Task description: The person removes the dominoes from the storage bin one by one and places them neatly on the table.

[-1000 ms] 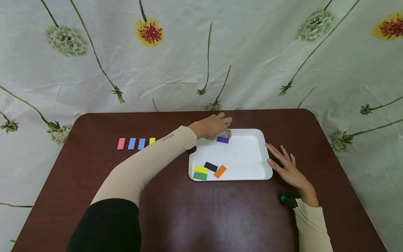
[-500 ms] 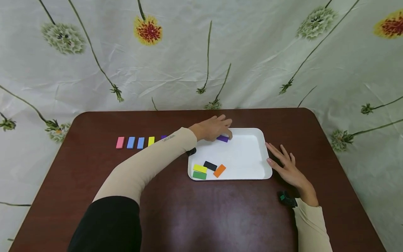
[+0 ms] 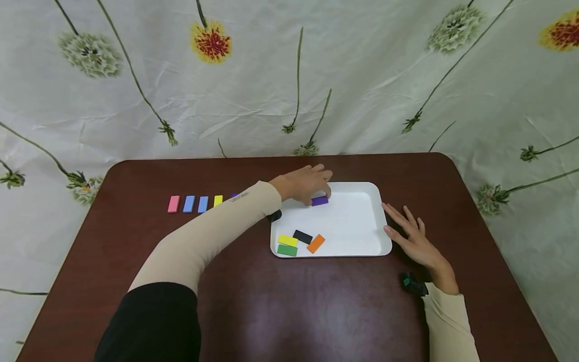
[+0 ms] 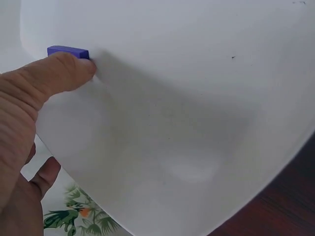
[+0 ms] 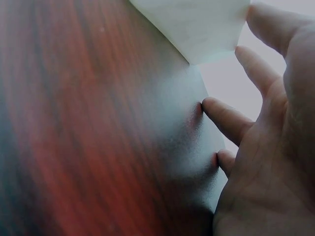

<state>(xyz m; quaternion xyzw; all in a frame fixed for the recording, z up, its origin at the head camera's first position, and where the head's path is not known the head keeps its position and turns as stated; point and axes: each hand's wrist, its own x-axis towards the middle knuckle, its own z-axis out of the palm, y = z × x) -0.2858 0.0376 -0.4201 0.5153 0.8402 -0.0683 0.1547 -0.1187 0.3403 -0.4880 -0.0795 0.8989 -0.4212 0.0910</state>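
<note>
At the far side of the white tray [image 3: 353, 216], my left hand [image 3: 305, 183] pinches a purple block [image 3: 320, 201] between thumb and finger. The left wrist view shows the thumb lying along the near side of that purple block [image 4: 68, 49], and the fingers on its other side are hidden. My right hand [image 3: 416, 244] rests against the tray's right edge with its fingers spread. In the right wrist view the fingertips touch the tray's wall [image 5: 197, 29] and the tabletop.
Inside the tray's near left corner lie a yellow block [image 3: 288, 241], a green block [image 3: 287, 250], a black block [image 3: 302, 237] and an orange block [image 3: 316, 244]. Left of it, a pink block [image 3: 174, 204] starts a row, partly hidden by the left sleeve [image 3: 217, 226].
Under my left fingers, the purple block has tilted a little and then turned back, staying at nearly the same spot. My right hand keeps its place on the tray's edge.
</note>
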